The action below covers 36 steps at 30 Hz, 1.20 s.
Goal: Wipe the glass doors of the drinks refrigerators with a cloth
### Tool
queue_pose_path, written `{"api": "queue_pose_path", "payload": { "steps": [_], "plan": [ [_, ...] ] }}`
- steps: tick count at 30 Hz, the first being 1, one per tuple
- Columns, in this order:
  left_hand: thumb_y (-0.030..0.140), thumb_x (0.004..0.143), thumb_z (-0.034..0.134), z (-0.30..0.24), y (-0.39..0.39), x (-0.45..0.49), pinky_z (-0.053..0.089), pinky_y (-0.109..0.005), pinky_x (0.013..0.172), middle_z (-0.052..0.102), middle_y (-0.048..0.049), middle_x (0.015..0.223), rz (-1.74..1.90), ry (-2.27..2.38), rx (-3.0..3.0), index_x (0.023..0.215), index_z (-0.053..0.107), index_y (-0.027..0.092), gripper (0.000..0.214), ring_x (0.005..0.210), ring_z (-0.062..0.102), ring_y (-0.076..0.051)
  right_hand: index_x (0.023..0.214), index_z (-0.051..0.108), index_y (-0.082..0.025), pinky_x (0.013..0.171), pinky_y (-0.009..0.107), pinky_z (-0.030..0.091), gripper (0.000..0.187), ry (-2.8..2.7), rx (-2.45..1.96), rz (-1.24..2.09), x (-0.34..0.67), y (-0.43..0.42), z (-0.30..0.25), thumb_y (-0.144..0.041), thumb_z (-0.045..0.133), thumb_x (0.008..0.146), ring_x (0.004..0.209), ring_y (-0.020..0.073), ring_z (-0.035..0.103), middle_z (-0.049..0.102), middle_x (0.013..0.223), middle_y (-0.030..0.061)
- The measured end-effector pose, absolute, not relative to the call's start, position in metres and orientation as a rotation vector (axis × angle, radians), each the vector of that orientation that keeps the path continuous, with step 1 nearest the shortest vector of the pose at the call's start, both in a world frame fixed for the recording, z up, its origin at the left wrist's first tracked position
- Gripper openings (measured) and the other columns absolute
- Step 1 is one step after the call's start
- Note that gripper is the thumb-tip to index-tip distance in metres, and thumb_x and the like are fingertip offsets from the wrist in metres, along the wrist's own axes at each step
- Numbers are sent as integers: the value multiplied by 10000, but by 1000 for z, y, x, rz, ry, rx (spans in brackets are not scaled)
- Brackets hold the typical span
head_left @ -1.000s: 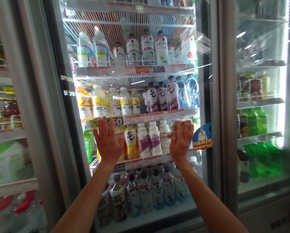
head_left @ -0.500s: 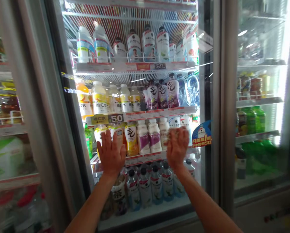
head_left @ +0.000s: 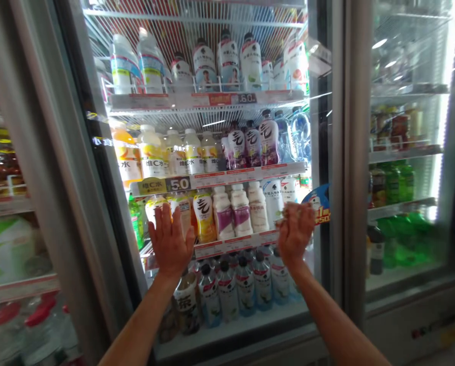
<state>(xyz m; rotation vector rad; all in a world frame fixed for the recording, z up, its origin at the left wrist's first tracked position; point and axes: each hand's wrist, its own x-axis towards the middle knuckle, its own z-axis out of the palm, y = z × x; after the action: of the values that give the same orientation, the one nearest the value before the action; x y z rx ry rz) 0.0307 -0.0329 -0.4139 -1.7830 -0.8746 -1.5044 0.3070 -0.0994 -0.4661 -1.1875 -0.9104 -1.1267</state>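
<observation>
My left hand [head_left: 171,244] lies flat with its fingers spread, seemingly against the glass door [head_left: 227,351] of a lit drinks cooler. Behind it stand yellow-labelled bottles [head_left: 205,216]. My right hand [head_left: 296,234] is up at the right side of the same glass, its fingers bent forward. Something small, pale and crumpled shows at its fingertips, too blurred to name. Beside those fingers is a blue sticker [head_left: 321,198], partly covered by the hand. White-and-purple bottles [head_left: 241,213] stand on the shelf between my hands.
Several shelves of bottles fill the cooler, with clear bottles [head_left: 227,292] lowest and a price strip [head_left: 179,184] above my left hand. Metal door frames [head_left: 355,152] run down both sides. Another cooler with green bottles [head_left: 402,244] stands at right.
My right hand has moved to the right across the glass, from in front of the white bottles to the blue sticker. My left hand stays spread in nearly the same place. The view has shifted slightly.
</observation>
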Motion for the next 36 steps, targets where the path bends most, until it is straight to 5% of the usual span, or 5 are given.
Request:
{"api": "queue_pose_path", "payload": {
  "steps": [6,15,21,28,36],
  "plan": [
    [348,876,430,-413,-33,27,103,-500,1126,174,-96,1510,-1501,-842,-1814,1438,181,235,625,1401,105,-263,1191,570,-295,1143,440,171,359,-1507,-1027,-1191,224,-94,-485,-267,458,851,1375,212,232,484,1353,12],
    [333,867,453,-416,-32,28,120,-489,1127,189,-84,1507,-1513,-845,-1780,1437,184,247,636,1398,125,-258,1341,429,-248,1091,539,227,477,-960,-1116,-1178,308,-93,-443,-198,423,867,1380,295,188,255,1493,58],
    [314,866,465,-415,-30,28,137,-458,1125,200,-105,1501,-1470,-796,-1708,1439,179,210,649,1397,138,-249,1287,483,-282,1123,476,199,436,-1442,-1046,-1250,277,-96,-454,-214,460,857,1373,227,233,407,1416,18],
    [300,862,465,-416,-30,28,136,-460,1124,194,-112,1501,-1458,-801,-1693,1439,182,190,652,1397,137,-257,1286,495,-199,1062,552,273,415,-763,-1121,-1207,351,-89,-408,-206,398,883,1348,280,275,380,1418,110],
    [296,858,476,-415,-29,27,132,-447,1127,185,-95,1506,-1467,-781,-1697,1439,178,202,659,1398,134,-248,1230,538,-273,1104,474,244,384,-1462,-1018,-1285,260,-91,-428,-237,469,853,1367,231,243,439,1383,25]
  ]
}}
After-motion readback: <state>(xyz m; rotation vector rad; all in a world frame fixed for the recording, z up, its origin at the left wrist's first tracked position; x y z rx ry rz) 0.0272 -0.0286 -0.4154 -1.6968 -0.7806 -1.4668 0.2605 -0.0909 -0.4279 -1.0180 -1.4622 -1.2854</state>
